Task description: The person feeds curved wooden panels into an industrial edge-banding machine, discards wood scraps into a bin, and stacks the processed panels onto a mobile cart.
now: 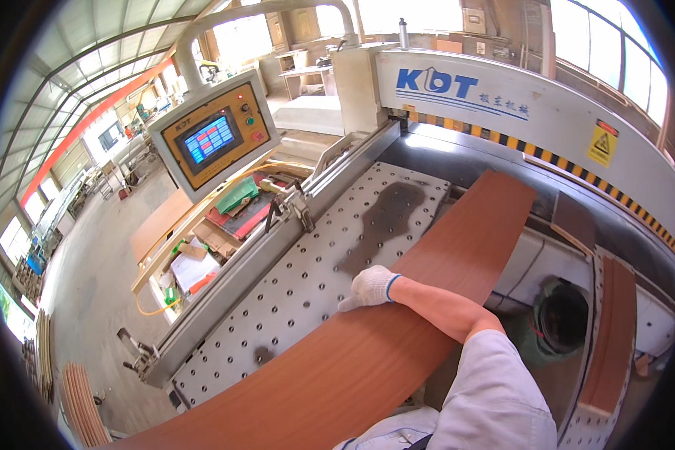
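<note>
A long reddish-brown wood-grain board (439, 251) lies slantwise from the lower left up toward the machine. It rests over the perforated metal table (300, 289), and its near end runs out of the picture at the bottom. My right hand (369, 289), in a white knit glove with a blue cuff edge, is closed on the board's left long edge about midway along. The fingertips are partly hidden. No part of my left hand shows.
Beyond the board stands a panel saw's white beam (517, 94) with a black-and-yellow stripe. A control panel (214, 136) hangs at left above a metal side fence (277, 225). Narrow brown strips (610, 337) lie on the right table, near a dark round bin (562, 316).
</note>
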Available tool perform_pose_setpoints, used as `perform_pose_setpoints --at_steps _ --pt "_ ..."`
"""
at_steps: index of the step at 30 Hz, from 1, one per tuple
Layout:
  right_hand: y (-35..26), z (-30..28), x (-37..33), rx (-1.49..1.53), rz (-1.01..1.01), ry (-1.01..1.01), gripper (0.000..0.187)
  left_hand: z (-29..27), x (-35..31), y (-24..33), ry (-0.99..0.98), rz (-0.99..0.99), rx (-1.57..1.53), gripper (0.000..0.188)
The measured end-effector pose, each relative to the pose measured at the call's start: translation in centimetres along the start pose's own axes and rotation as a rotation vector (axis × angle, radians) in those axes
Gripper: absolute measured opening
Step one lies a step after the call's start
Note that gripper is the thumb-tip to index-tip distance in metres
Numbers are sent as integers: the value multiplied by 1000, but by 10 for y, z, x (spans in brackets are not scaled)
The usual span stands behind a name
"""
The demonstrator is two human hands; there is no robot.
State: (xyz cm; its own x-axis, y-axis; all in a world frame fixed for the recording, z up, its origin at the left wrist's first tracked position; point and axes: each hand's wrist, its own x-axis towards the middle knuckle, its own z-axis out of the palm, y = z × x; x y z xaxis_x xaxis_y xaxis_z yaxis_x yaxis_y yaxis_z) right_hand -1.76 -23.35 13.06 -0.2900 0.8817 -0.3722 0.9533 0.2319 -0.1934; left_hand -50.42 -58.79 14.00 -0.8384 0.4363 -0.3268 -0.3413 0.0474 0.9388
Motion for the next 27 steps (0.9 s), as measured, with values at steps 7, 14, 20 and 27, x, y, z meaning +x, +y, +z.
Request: perform_pose_setpoints --at_steps 7,14,20,27 --pt "134 -39 97 -86 -108 -88 99 116 -73 -66 46 -31 -26 67" --pt "148 -87 155 -180 -643 598 43 119 -132 -159 53 -349 -183 92" --pt "266 -35 109 50 -411 454 33 94 -57 -258 -108 -811 -176 109" --pt "314 -16 68 5 141 658 50 198 -123 -200 -96 -547 -134 100"
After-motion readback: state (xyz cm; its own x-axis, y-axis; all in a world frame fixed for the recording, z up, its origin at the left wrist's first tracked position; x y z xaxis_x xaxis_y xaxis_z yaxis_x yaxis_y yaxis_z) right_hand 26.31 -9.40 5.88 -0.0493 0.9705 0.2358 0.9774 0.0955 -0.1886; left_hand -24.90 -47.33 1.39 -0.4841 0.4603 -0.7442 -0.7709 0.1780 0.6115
